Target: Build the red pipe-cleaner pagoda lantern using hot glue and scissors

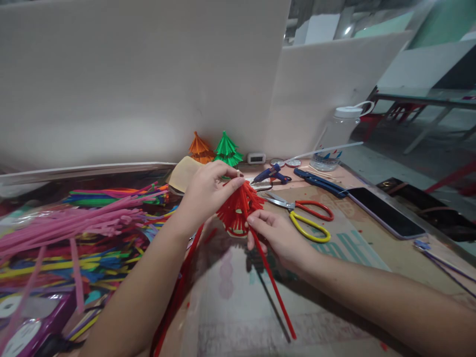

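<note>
My left hand pinches the top of a small red pipe-cleaner tree and holds it above the table. Layered red fringes spread downward from that tip, with a ring at the base. In my right hand, thumb and fingers are closed on a long red pipe cleaner, whose upper part lies against the tree's side. Its free end slants down toward me. Behind my hands stand a finished-looking orange tree and a green tree of the same kind.
Scissors with red and yellow handles lie at right, near a blue glue gun, a box cutter and a phone. A water bottle stands at back right. Pink pipe cleaners heap at left. A white panel rises behind.
</note>
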A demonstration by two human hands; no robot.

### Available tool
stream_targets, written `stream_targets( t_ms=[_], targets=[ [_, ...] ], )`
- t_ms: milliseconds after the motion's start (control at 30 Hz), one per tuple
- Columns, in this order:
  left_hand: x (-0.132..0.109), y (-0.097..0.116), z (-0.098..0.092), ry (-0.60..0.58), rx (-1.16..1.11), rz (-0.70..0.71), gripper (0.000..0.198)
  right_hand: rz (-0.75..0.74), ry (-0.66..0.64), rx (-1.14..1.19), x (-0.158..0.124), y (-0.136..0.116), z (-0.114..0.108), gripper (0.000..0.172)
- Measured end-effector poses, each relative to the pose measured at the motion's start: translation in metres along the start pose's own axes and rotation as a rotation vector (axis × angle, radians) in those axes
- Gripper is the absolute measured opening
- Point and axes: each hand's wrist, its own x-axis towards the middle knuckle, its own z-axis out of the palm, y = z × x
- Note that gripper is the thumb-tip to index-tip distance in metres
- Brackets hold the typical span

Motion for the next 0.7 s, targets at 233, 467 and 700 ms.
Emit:
stream_targets(
  t_ms=[233,467,700],
  targets=[
    [0.001,0.000,-0.001,-0.009,0.013,-0.016,0.014,0.025,-0.049,-0.037,0.001,0.000,-0.001,0.040],
    [0.000,-0.002,-0.001,-0.006,0.008,-0.027,0.014,-0.549,0.153,-0.869,0.002,-0.028,-0.033,0.020],
    [0.000,-0.003,0.000,-0.005,-0.010,-0.040,0.014,-1.082,0.014,-1.229,0.019,-0.075,-0.038,0.014]
  ],
)
